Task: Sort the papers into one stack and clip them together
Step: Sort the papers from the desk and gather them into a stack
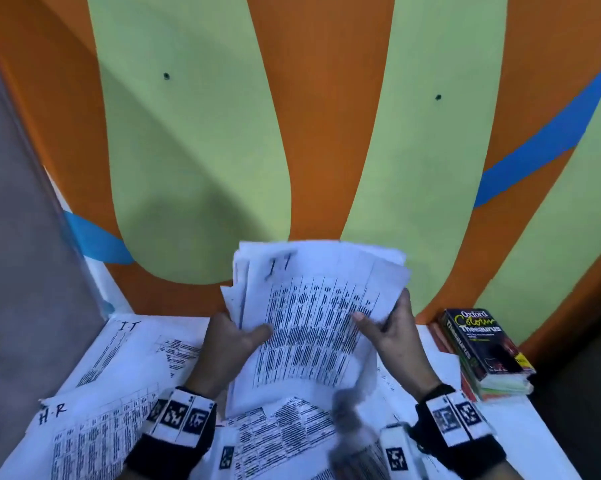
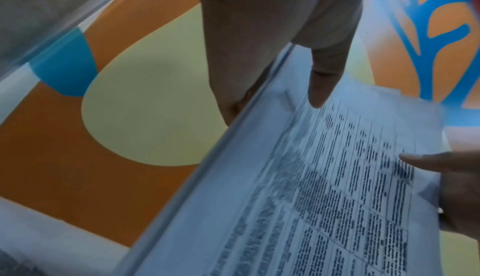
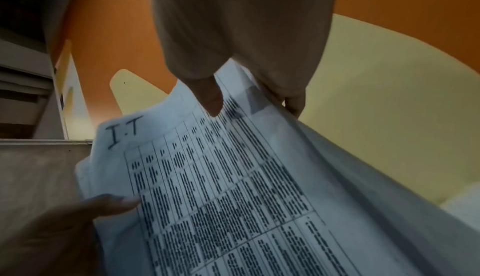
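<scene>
A: Surface (image 1: 520,434) first: white, and loose printed sheets (image 1: 119,362) lie scattered over its left and near parts, one marked "I.T", another (image 1: 84,431) marked "H.R". So the gathering looks partly done at best.

B: And the bundle of papers (image 1: 309,323)?

A: Held up off the surface in front of the orange and green wall (image 1: 195,133), edges fanned and uneven, top sheet a table headed "I.T". The left hand (image 1: 229,344) grips its left edge, thumb on the front. The right hand (image 1: 392,327) grips the right edge the same way, fingers (image 1: 404,303) curled behind.

B: Any clip?

A: None that I can find. A blurred grey shape sits near the right wrist, too smeared to name. I judge that squaring the bundle, collecting the loose sheets and clipping all remain.

B: What do the wrist views add?

A: The left wrist view shows the bundle's thickness edge-on, several sheets deep, which the head view hides. The right wrist view gives the "I.T" heading sharply. Only the head view shows the scattered sheets and the Oxford thesaurus (image 1: 482,344) stacked on other books at the right, well apart from the hands.
</scene>
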